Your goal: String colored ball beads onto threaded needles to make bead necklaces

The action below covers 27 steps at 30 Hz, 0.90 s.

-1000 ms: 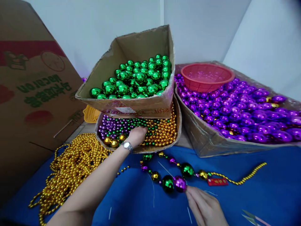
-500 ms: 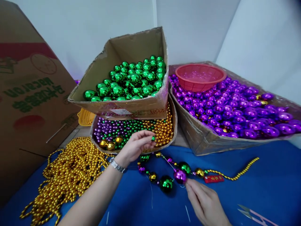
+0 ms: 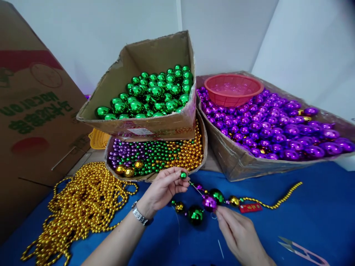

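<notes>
My left hand (image 3: 163,188) pinches a small green bead (image 3: 183,175) just in front of the low box of mixed small beads (image 3: 155,157). A thin needle (image 3: 195,187) runs from that bead down to the big purple bauble (image 3: 209,203). My right hand (image 3: 240,236) has its fingertips pinched at that purple bauble, on a partly strung necklace (image 3: 219,199) of green, gold and purple baubles lying on the blue cloth. The necklace ends in a gold bead strand (image 3: 280,199) with a red tag (image 3: 250,207).
A cardboard box of green baubles (image 3: 151,94) rests on top of the small-bead box. A wide box of purple baubles (image 3: 277,125) holds a red basket (image 3: 233,88). A heap of gold bead strands (image 3: 80,203) lies left. Snips (image 3: 301,251) lie at bottom right. A big carton (image 3: 30,111) stands left.
My left hand came out of the small-bead box with a green bead and moved toward the necklace; the bead now meets the needle tip. My right hand stayed at the purple bauble.
</notes>
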{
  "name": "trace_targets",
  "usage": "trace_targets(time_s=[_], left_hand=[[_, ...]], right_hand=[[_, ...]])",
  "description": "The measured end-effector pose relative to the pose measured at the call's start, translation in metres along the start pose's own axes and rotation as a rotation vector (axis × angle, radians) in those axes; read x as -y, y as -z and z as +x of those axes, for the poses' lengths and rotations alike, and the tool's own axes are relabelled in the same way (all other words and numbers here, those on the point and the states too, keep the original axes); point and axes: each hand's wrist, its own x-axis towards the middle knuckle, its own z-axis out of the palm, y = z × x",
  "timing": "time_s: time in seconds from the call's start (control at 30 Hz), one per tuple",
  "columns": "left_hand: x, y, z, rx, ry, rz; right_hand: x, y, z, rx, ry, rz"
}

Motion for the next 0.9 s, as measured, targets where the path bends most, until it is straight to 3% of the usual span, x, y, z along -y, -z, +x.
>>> trace_targets(time_s=[0.13,0.23,0.3,0.37,0.43,0.5,0.63,0.77,0.83,0.9], left_hand=[[0.001,-0.007,-0.007,0.003,-0.027,0.21],[-0.008,-0.005,-0.012,0.013,-0.187,0.681],[-0.02,0.008,-0.012,-0.14,-0.387,1.095],[-0.035,0.031,-0.008,-0.426,-0.483,1.528],[-0.05,0.06,-0.002,-0.602,-0.305,1.912],[-0.061,0.086,0.003,-0.626,-0.109,2.08],[-0.071,0.113,0.009,-0.581,-0.03,2.049],[-0.062,0.094,0.007,-0.575,-0.176,1.864],[-0.05,0.072,0.004,-0.492,-0.293,1.382],[-0.035,0.047,0.0,-0.335,-0.321,0.666]], right_hand=[[0.001,-0.001,0.001,-0.005,0.018,-0.014],[0.0,0.0,0.001,-0.024,0.042,-0.026],[-0.001,0.001,0.0,-0.038,0.048,-0.019],[-0.002,0.001,-0.001,-0.038,0.041,-0.01],[-0.003,0.0,-0.002,-0.021,0.033,-0.001],[-0.002,-0.002,-0.002,0.001,0.023,0.011],[0.001,-0.006,0.0,0.051,0.001,0.018],[0.005,-0.008,0.001,0.068,-0.007,0.018],[0.006,-0.009,0.002,0.087,-0.006,0.035],[0.009,-0.011,0.002,0.107,-0.002,0.056]])
